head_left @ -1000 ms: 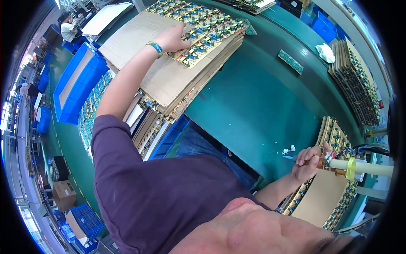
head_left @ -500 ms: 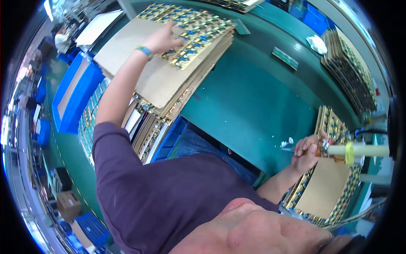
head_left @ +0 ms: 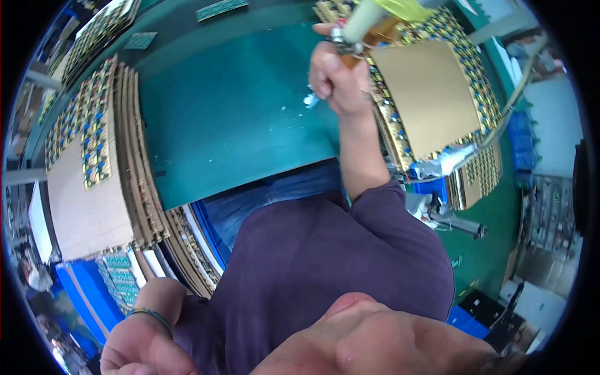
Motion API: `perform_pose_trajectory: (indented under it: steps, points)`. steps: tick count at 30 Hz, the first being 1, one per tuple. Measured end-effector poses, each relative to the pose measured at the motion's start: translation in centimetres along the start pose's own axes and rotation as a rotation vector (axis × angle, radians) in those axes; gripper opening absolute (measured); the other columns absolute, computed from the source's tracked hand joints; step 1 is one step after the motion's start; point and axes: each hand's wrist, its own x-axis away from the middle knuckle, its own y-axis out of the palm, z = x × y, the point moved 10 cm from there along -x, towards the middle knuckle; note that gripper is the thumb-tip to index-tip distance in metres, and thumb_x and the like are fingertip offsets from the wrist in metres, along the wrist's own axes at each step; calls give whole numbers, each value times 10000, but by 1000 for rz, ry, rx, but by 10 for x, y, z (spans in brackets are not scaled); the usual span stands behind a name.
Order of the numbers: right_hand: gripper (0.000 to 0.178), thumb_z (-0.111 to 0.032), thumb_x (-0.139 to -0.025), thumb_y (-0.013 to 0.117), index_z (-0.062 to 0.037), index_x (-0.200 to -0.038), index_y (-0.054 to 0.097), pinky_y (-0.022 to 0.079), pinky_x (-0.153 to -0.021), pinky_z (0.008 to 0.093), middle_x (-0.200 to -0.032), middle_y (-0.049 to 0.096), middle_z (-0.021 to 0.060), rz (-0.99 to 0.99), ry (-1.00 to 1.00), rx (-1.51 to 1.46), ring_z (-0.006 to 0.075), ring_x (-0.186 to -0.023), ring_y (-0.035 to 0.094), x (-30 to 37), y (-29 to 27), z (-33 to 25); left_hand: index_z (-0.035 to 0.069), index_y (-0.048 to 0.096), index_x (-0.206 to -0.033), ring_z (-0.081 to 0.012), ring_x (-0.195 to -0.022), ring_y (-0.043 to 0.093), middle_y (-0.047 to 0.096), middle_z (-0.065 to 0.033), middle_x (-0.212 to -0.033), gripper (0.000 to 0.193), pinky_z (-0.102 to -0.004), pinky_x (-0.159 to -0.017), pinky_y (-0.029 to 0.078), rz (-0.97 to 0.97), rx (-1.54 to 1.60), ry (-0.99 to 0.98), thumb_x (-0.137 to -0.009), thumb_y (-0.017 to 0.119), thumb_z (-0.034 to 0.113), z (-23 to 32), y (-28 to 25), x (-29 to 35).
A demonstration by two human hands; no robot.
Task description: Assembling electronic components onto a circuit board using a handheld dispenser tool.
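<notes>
We see a matt green table mat (head_left: 237,119), matt brown cardboard sheets (head_left: 431,94), a cream plastic tool handle (head_left: 365,22) with metal collar

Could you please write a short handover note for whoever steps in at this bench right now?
Right hand: closed around a pale-handled tool, held at the edge of the right stack of circuit boards topped with a cardboard sheet.
Left hand: drawn back near the body, loosely curled, holding nothing visible; bracelet on the wrist.
Left stack of cardboard layers sits on the green mat, with a strip of circuit boards on top.
Done and left: cannot tell how many boards are finished.
</notes>
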Motion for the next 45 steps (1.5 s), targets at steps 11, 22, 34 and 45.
perform_pose_trajectory:
  steps: [11,22,34,45]
  points:
    - [280,-130,-843,549,-18,-1083,457,344,-377,196,-640,472,18,6,129,-31,51,-437,411,4,-1,3,3,439,-1086,-180,-675,450,437,-77,-878,274,-295,-468,433,99,92,-66,-865,511,148,17,30,24]
    - [274,-105,-867,523,-39,-1123,449,350,-388,192,-609,457,-14,-22,5,2,39,-435,411,-9,-6,-11,-24,514,-1046,-284,-919,530,533,-168,-1025,277,-355,-743,468,87,1109,-123,-885,479,198,-5,57,42]
    - [466,-85,-821,553,38,-1239,389,372,-405,214,-647,479,31,63,66,-16,72,-437,429,-3,-23,-2,338,540,-1141,-141,-553,446,539,18,-716,388,-260,-490,353,82,1922,-112,-889,418,70,-31,92,36]
    - [548,-115,-774,599,23,-1253,371,353,-397,188,-673,465,31,231,109,23,67,-438,406,7,-48,1,18,607,-888,-136,-801,578,620,-75,-832,161,-262,-728,453,-425,444,-1247,-867,589,177,-293,262,226]
